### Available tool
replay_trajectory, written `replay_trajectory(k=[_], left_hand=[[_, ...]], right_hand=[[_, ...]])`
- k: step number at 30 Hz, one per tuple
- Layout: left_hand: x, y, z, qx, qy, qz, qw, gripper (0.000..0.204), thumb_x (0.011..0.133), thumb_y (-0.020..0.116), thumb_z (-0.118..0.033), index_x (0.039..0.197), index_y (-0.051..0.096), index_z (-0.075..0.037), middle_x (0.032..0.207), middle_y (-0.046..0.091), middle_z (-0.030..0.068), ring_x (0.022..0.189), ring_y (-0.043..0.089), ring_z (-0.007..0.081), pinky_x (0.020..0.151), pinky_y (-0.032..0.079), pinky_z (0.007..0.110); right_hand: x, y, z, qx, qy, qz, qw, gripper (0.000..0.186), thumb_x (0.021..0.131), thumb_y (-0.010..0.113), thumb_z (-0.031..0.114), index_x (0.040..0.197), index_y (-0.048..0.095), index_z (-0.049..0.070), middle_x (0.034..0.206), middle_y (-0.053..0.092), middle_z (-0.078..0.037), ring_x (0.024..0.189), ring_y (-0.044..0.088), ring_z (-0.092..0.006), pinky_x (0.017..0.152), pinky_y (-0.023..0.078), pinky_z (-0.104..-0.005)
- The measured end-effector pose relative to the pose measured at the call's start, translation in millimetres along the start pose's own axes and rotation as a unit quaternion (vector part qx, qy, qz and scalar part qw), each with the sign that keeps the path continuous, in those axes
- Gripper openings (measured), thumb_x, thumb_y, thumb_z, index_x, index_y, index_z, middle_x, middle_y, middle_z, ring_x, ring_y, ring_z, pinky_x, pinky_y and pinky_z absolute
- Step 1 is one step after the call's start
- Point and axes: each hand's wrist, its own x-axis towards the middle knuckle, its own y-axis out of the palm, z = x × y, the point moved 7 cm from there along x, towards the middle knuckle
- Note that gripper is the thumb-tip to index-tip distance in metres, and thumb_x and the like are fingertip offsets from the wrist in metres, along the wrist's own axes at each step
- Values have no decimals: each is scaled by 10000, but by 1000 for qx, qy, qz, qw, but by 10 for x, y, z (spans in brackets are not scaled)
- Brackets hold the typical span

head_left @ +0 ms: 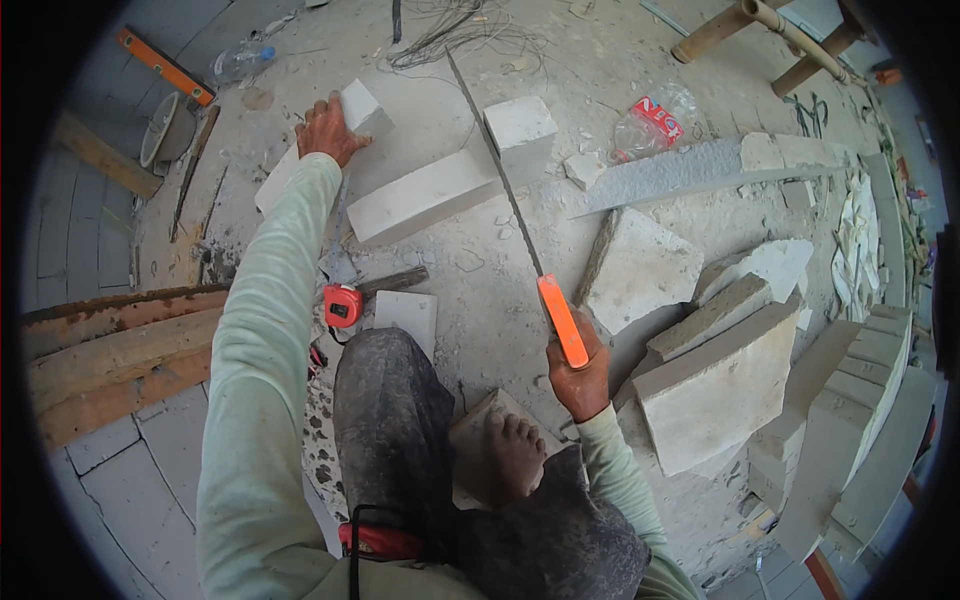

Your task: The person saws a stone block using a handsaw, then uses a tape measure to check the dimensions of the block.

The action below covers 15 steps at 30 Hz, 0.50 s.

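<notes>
My right hand [580,368] is closed round the orange handle of a hand saw [515,210]. The saw's long, narrow dark blade points away from me, its edge passing beside a long pale lightweight block [425,197] and an upright block piece [521,138]. With my arm stretched forward and left, my left hand [330,132] grips a pale block [362,108], fingers over its edge. Another pale surface [277,180] shows beside that wrist; whether it belongs to the same block I cannot tell.
A red tape measure [342,306] lies near my knee beside a small pale block [408,318]. Broken slabs [715,385] lean at right, near stacked blocks [850,430]. An orange level [165,66], plastic bottle [243,63] and tangled wire [465,40] lie farther off.
</notes>
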Motion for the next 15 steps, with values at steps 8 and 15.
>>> replay_trajectory(k=[8, 15], left_hand=[[-243, 819, 221, -10, 5, 87, 996, 950, 614, 882, -369, 1366, 390, -61, 1241, 544, 161, 1179, 522, 348, 941, 433, 523], [-80, 887, 337, -9, 13, 157, 988, 1045, 601, 878, -424, 1425, 343, -67, 1285, 528, 171, 1221, 500, 345, 966, 442, 505]], right_hand=[[-31, 89, 200, -15, 14, -25, 999, 365, 821, 530, -17, 1183, 561, -50, 1078, 633, -180, 982, 633, -287, 893, 474, -333], [-40, 202, 201, 6, 18, -46, 999, 286, 819, 535, -28, 1102, 564, -56, 933, 599, -123, 815, 546, -201, 792, 461, -302]])
